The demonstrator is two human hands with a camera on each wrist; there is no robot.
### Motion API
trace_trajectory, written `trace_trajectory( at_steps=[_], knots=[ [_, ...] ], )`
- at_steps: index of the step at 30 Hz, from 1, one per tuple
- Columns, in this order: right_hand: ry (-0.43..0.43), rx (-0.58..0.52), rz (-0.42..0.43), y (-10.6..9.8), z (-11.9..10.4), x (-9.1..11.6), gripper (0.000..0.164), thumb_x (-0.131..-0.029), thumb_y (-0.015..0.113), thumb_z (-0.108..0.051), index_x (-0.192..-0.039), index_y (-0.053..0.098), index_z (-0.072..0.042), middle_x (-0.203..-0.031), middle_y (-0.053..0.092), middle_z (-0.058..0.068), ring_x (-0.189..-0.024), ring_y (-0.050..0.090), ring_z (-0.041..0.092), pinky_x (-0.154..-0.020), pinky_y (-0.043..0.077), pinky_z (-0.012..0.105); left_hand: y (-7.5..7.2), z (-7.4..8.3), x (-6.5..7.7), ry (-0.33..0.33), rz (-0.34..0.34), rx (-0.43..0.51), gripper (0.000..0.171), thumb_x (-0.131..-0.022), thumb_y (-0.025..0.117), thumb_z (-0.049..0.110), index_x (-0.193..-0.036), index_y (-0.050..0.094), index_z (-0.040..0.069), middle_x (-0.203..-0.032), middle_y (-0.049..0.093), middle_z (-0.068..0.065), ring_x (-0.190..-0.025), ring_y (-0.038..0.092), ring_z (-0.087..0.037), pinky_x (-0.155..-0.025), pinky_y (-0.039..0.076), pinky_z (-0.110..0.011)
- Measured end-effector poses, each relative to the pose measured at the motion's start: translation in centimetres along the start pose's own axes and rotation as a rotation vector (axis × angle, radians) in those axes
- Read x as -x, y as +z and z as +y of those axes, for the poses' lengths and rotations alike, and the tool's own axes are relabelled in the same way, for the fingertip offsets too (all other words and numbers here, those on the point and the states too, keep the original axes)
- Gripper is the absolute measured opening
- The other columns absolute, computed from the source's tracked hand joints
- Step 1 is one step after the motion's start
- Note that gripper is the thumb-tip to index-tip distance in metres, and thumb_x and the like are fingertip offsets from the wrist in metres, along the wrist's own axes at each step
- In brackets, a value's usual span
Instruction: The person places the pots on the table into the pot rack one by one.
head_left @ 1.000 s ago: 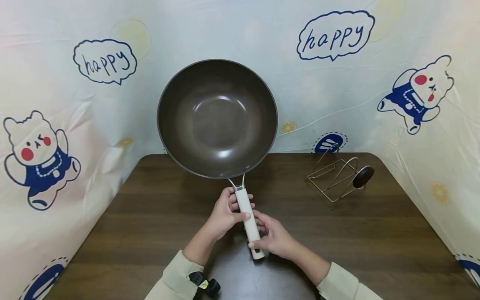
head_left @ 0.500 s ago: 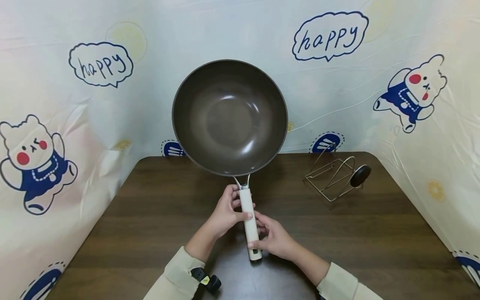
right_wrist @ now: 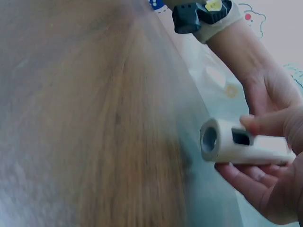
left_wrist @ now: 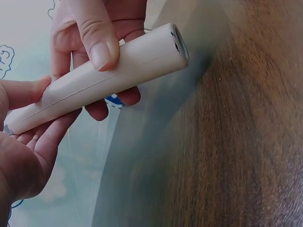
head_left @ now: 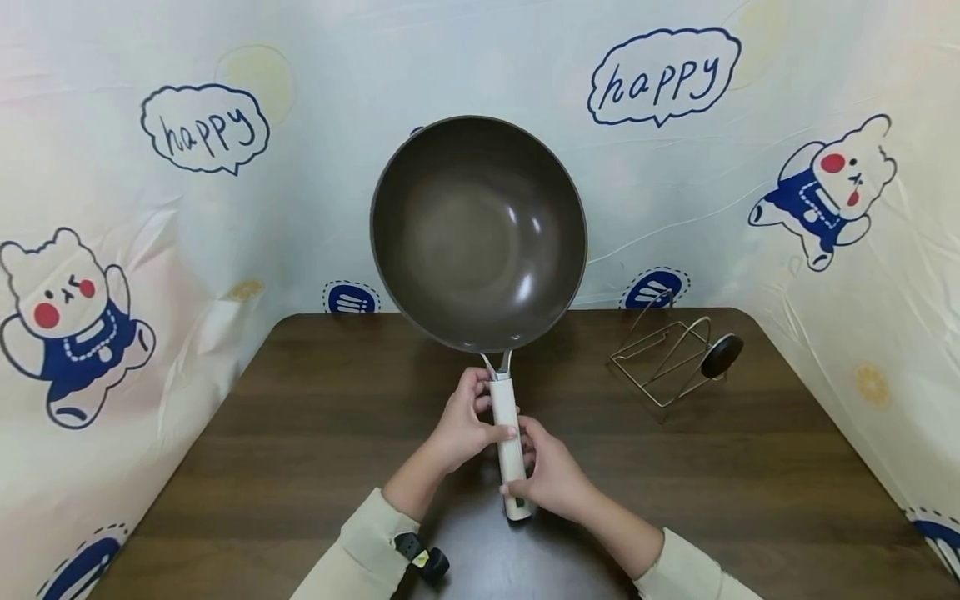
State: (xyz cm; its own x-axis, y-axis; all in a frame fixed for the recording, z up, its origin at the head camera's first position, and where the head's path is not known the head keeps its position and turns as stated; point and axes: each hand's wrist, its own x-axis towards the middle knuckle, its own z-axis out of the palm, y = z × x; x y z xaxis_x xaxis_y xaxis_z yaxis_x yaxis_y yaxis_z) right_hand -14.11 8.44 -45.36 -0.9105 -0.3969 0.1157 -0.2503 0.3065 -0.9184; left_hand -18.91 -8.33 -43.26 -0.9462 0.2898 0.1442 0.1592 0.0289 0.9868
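A deep wok (head_left: 480, 233) with a dark brown inside is held up, its bowl facing me and its pale handle (head_left: 510, 450) pointing down. My left hand (head_left: 468, 421) grips the upper part of the handle, thumb across the front and fingers behind. Lower down, my right hand (head_left: 551, 471) holds the handle near its end, thumb on top and fingers underneath. In the left wrist view the handle (left_wrist: 94, 87) lies between both hands. The right wrist view shows the hollow end of the handle (right_wrist: 222, 146) with a slot by the right thumb.
A wire rack (head_left: 663, 358) with a round black piece stands at the right rear of the brown wooden table (head_left: 300, 467). Behind the table hangs a printed cloth (head_left: 480, 58). A small black camera (head_left: 423, 558) is strapped on the left wrist.
The wok has shifted to the right in the head view, its bowl turning more upright and slightly rightward. Both hands keep their hold on the handle; the left has moved a little right.
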Motion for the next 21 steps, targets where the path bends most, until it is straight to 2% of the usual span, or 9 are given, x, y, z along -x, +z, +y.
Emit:
trace_trajectory(
  at_steps=[3, 6, 8, 11, 13, 18, 21],
  knots=[
    [0.030, -0.037, -0.004, 0.0, -0.2, 0.1, 0.078, -0.068, 0.081, 0.008, -0.134, 0.041, -0.001, -0.107, 0.064, 0.016, -0.083, 0.064, 0.023, -0.069, 0.054, 0.033, -0.2, -0.1, -0.2, 0.020, -0.042, -0.052, 0.071, -0.069, 0.077, -0.016, -0.125, 0.037, 0.001, -0.125, 0.057, -0.021, -0.114, 0.059, -0.035, -0.090, 0.051, -0.048],
    [0.044, -0.119, -0.016, 0.1, -0.4, 0.3, 0.077, -0.070, 0.080, 0.011, -0.135, 0.039, -0.003, -0.116, 0.062, 0.023, -0.087, 0.065, 0.025, -0.071, 0.055, 0.037, -0.7, 0.1, -0.4, 0.041, -0.118, -0.056, 0.066, -0.074, 0.076, -0.013, -0.124, 0.035, 0.001, -0.132, 0.056, -0.022, -0.118, 0.057, -0.033, -0.099, 0.042, -0.051],
    [0.046, -0.165, -0.024, 0.2, -0.4, 0.3, 0.078, -0.071, 0.079, 0.012, -0.135, 0.038, -0.003, -0.121, 0.060, 0.025, -0.090, 0.065, 0.028, -0.072, 0.055, 0.039, -1.0, 0.2, -0.4, 0.048, -0.164, -0.043, 0.063, -0.077, 0.073, -0.013, -0.124, 0.034, 0.002, -0.134, 0.055, -0.022, -0.118, 0.056, -0.033, -0.101, 0.038, -0.052],
    [0.047, -0.193, -0.021, 0.5, -0.4, 0.5, 0.079, -0.071, 0.078, 0.013, -0.137, 0.037, -0.003, -0.126, 0.057, 0.026, -0.091, 0.065, 0.029, -0.071, 0.056, 0.039, -1.3, 0.3, -0.3, 0.054, -0.195, -0.052, 0.061, -0.078, 0.071, -0.015, -0.122, 0.032, 0.001, -0.134, 0.054, -0.025, -0.120, 0.054, -0.034, -0.103, 0.036, -0.053],
    [0.039, -0.151, 0.004, 0.7, -0.4, 0.7, 0.081, -0.072, 0.078, 0.012, -0.139, 0.037, -0.005, -0.124, 0.059, 0.025, -0.087, 0.064, 0.026, -0.069, 0.055, 0.036, -1.2, 0.5, -0.3, 0.068, -0.193, -0.079, 0.061, -0.077, 0.071, -0.015, -0.122, 0.033, 0.000, -0.132, 0.054, -0.026, -0.120, 0.054, -0.034, -0.103, 0.037, -0.053],
    [0.017, 0.024, 0.111, 0.8, -0.5, 1.2, 0.081, -0.073, 0.081, 0.004, -0.141, 0.038, -0.008, -0.108, 0.064, 0.016, -0.074, 0.062, 0.018, -0.062, 0.053, 0.029, -0.4, 1.4, -0.6, 0.130, -0.164, -0.131, 0.062, -0.073, 0.073, -0.017, -0.119, 0.036, 0.000, -0.126, 0.058, -0.024, -0.111, 0.056, -0.034, -0.098, 0.041, -0.054],
    [0.022, 0.055, 0.144, 0.7, -0.5, 1.5, 0.079, -0.074, 0.080, 0.004, -0.141, 0.039, -0.008, -0.107, 0.064, 0.015, -0.075, 0.061, 0.018, -0.062, 0.052, 0.029, 0.0, 1.7, -0.9, 0.151, -0.166, -0.175, 0.063, -0.072, 0.075, -0.015, -0.118, 0.036, 0.000, -0.120, 0.060, -0.021, -0.105, 0.056, -0.032, -0.096, 0.043, -0.052]
  ],
)
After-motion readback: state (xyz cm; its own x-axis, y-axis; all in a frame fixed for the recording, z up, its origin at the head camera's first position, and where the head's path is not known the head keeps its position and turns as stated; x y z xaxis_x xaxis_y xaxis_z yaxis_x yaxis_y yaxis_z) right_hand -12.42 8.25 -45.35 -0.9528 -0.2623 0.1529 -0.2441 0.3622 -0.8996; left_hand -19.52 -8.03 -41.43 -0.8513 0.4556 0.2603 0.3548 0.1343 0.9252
